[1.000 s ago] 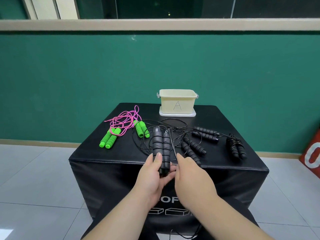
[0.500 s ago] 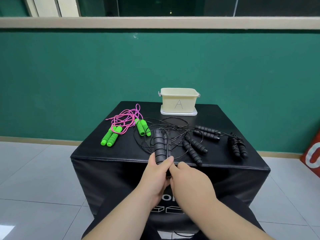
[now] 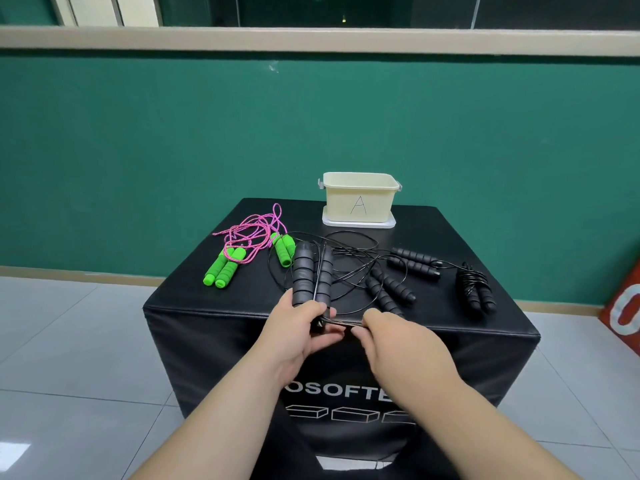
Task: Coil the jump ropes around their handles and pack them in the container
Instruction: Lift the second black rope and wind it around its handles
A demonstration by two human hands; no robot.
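Two foam handles point(image 3: 311, 276), likely light and grippy, sit clasped in the left hand point(image 3: 294, 332); the right hand point(image 3: 391, 337) pinches their thin, probably springy cord point(image 3: 343, 325).

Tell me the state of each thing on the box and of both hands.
Container: open, on a white lid.
Held handles: side by side, gripped by left hand.
Cord: pinched by right hand, stretched straight.
Far-right rope: coiled around its handles.
Other black ropes: loose, tangled.
Pink ropes: loose, uncoiled.
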